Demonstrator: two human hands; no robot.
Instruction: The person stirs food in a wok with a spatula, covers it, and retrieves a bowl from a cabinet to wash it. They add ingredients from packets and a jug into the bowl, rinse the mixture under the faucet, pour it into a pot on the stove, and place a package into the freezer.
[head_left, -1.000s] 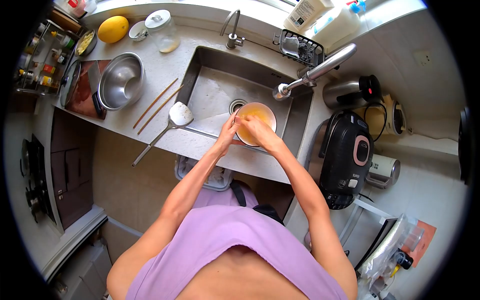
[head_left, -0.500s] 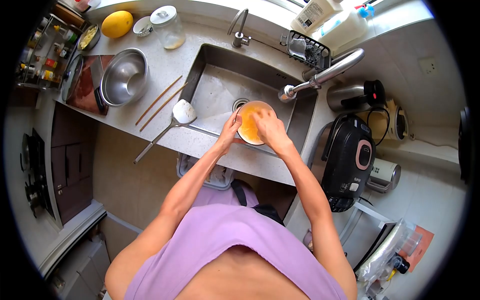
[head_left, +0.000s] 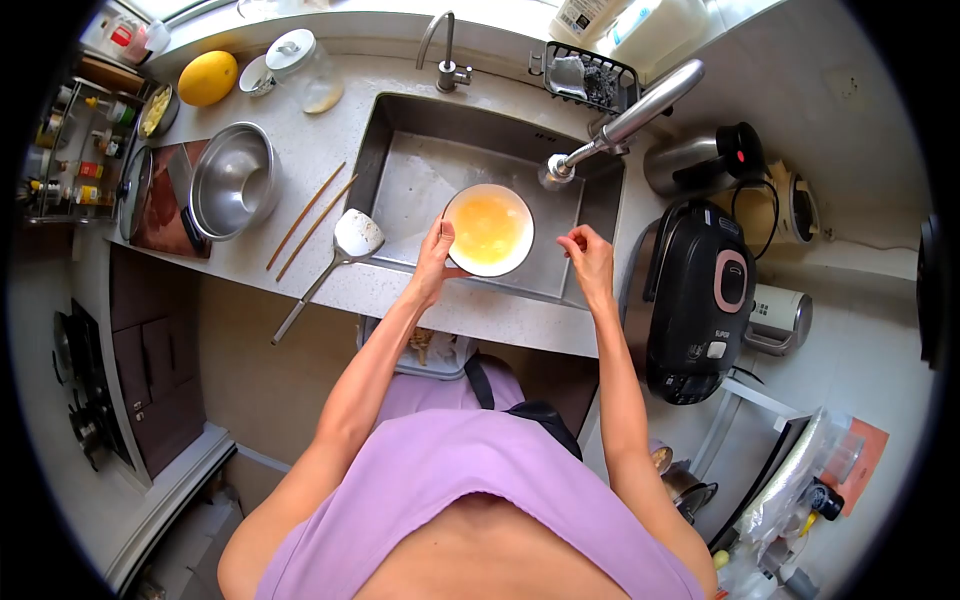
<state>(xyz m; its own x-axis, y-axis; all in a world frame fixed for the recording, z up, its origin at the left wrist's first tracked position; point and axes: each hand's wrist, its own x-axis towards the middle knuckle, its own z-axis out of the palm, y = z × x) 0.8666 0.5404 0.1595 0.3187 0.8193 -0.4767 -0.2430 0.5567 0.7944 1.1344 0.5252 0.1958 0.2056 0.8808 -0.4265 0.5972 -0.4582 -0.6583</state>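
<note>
A white bowl [head_left: 492, 268] holds a yellow-orange liquid [head_left: 487, 226] that looks like beaten egg. Its near side sits over the front edge of the steel sink [head_left: 425, 165]. My left hand [head_left: 434, 262] grips the bowl's left rim. Right of the bowl and apart from it, my right hand [head_left: 590, 262] hangs over the sink with thumb and fingers pinched together. Whether anything small is between those fingertips cannot be made out. On the counter to the left lie a spatula [head_left: 357, 234] with white stuff on its blade and a pair of chopsticks [head_left: 312, 220].
Farther left are a steel mixing bowl [head_left: 232, 180], a cutting board [head_left: 160, 215] with a knife, a glass jar [head_left: 312, 80] and a yellow fruit [head_left: 208, 78]. A bent faucet [head_left: 650, 105] reaches over the sink's right end. A black rice cooker [head_left: 695, 310] stands to the right.
My right hand has come out of the bowl and moved right, its fingertips now pinched. The bowl is now fully visible, still in my left hand. The head view has shifted slightly.
</note>
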